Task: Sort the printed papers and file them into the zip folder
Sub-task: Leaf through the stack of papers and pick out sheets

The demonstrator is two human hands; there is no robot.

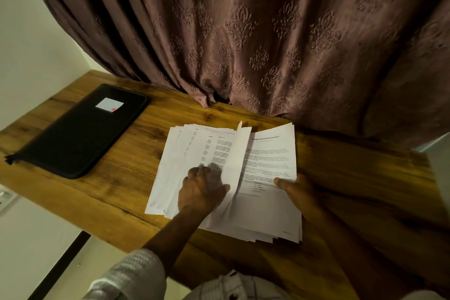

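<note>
Several printed papers (265,161) lie fanned on the wooden table (126,178). One sheet (237,153) stands lifted and curled in the middle of the pile. My left hand (202,190) lies on the left part of the pile, fingers spread flat and thumb against the lifted sheet. My right hand (297,190) holds the right edge of the top page, thumb on top of it. The black zip folder (80,129), closed, with a white label, lies flat at the table's left, apart from the papers.
A brown patterned curtain (267,31) hangs right behind the table and touches its far edge. A pale wall (29,44) stands to the left. The table's front edge runs diagonally near my body.
</note>
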